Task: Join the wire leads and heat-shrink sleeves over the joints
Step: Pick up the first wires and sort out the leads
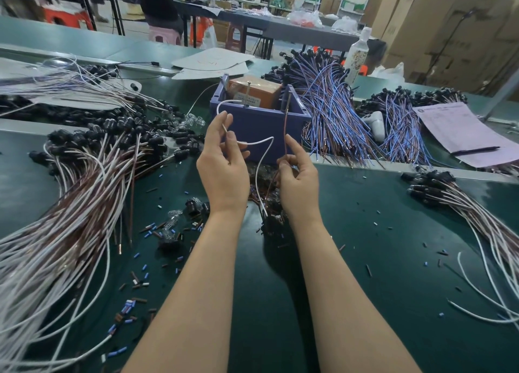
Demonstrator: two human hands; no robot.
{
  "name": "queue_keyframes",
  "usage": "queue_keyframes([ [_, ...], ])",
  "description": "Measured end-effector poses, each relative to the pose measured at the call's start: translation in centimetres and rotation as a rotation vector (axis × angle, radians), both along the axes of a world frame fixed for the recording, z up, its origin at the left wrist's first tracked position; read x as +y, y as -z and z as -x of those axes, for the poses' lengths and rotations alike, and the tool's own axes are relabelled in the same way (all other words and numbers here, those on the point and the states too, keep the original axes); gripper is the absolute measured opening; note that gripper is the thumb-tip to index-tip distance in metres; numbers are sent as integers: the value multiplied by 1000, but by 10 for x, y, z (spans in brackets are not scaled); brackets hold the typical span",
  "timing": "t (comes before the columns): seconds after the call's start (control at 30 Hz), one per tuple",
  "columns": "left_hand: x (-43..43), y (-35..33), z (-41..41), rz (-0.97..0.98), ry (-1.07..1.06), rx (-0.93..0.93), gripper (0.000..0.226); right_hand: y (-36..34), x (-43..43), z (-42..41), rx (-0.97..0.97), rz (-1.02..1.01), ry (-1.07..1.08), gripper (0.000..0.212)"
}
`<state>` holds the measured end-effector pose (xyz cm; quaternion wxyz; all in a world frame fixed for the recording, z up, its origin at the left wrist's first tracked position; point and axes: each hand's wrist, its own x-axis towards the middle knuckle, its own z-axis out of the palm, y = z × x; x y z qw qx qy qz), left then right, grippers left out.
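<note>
My left hand (223, 162) pinches a white wire lead (262, 162) between thumb and fingers; the wire loops up and curves down to a black part (271, 221) hanging between my wrists. My right hand (296, 173) holds a thin brown wire lead (286, 131) that stands upright in front of the purple box (261, 125). Both hands are raised above the green table (351, 246), a short gap apart. Small loose sleeve pieces (132, 305), blue, brown and white, lie scattered on the mat.
A big bundle of white-brown leads with black caps (84, 181) fills the left. Blue-brown bundles (331, 106) lie behind right, more white-brown leads (463, 201) at right. A pink paper with a pen (460, 131) and a bottle (358, 55) stand far right.
</note>
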<state>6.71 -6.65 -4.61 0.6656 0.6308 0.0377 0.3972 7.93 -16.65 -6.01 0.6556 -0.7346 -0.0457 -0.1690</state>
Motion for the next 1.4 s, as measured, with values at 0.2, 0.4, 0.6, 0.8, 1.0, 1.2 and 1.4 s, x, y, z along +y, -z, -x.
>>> queue_keyframes([
  [0.2,-1,0,0,-2,20,-3,31,-1,-1,0,1,0,-2,46],
  [0.4,0,0,-1,-1,24,-3,31,0,-1,0,6,-8,-8,46],
  [0.6,1,0,-1,3,6,-14,31,1,-1,-1,-11,-15,-10,47],
  [0.8,0,-1,0,-4,17,-9,31,1,-1,-1,-12,-16,-12,47],
  [1.0,0,-1,0,-18,22,-12,30,2,0,-1,-12,-20,-12,47],
  [1.2,0,-1,0,-17,20,-14,30,2,-1,-1,-8,-22,-18,48],
  [1.4,0,-1,0,-14,23,-16,30,2,-1,-1,-6,-25,-19,48],
])
